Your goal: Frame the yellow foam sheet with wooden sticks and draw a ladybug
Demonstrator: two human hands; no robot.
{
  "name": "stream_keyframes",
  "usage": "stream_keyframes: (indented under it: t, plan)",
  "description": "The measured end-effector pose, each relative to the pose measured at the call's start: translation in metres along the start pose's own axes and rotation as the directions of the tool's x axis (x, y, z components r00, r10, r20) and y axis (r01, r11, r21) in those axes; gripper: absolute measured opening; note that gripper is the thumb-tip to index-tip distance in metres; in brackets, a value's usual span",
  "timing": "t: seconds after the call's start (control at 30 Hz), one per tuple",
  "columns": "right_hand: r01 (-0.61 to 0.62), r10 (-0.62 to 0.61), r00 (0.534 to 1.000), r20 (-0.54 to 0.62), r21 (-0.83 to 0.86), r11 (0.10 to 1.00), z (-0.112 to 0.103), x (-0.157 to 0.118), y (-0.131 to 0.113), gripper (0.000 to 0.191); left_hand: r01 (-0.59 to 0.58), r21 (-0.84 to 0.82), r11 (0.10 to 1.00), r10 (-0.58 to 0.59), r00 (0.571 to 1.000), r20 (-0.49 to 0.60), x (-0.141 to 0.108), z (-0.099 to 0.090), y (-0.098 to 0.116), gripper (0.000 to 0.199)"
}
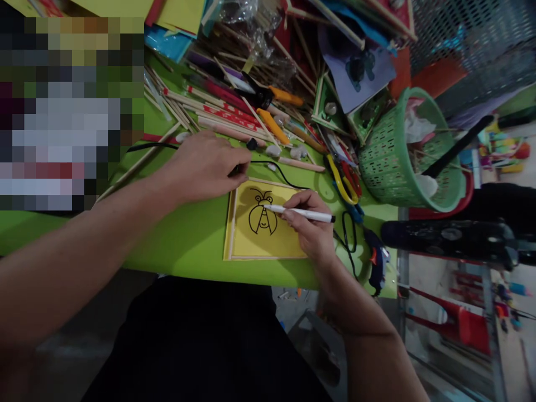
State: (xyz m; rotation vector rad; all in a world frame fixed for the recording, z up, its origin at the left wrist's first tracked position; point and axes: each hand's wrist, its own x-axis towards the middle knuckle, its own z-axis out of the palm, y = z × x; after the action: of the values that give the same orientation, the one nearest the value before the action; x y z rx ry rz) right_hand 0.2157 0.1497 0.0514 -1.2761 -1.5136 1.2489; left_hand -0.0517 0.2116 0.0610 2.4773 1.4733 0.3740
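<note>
A yellow card [247, 245] edged with thin wooden sticks lies on the green table [176, 240]. On it is a black line drawing of a winged insect [263, 218] with two antennae. My right hand [312, 226] grips a white marker [312, 214], its tip on or just above the drawing near the insect's head. At the card's upper left corner, my left hand [205, 167] is closed, with a small dark object, perhaps the marker's cap, between thumb and fingers. A black cord [278, 172] runs behind the card.
Wooden sticks, orange-handled tools [273, 127] and yellow-handled scissors [341, 181] clutter the table behind the card. To the right stand a green basket [385, 156] with waste inside and a blue glue gun [378, 259]. A red chair [469, 326] is at the lower right.
</note>
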Motion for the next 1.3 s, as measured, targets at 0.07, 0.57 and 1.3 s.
stream_keyframes:
  t: [0.07,0.57,1.3]
  plan:
    - [0.002,-0.002,1.0,-0.004,-0.033,0.999,0.0,0.001,-0.002,0.017,-0.004,0.011,1.0,0.004,1.0,-0.008,0.0,0.0,0.0,0.014]
    - [0.038,-0.041,0.999,-0.018,-0.161,0.986,0.007,0.002,-0.017,0.018,-0.01,-0.011,1.0,0.01,1.0,0.012,0.0,-0.001,0.0,0.013]
    - [0.048,-0.045,0.999,0.02,-0.181,0.982,0.008,0.0,-0.017,0.017,0.003,0.001,1.0,-0.003,1.0,0.012,0.0,-0.001,0.002,0.013]
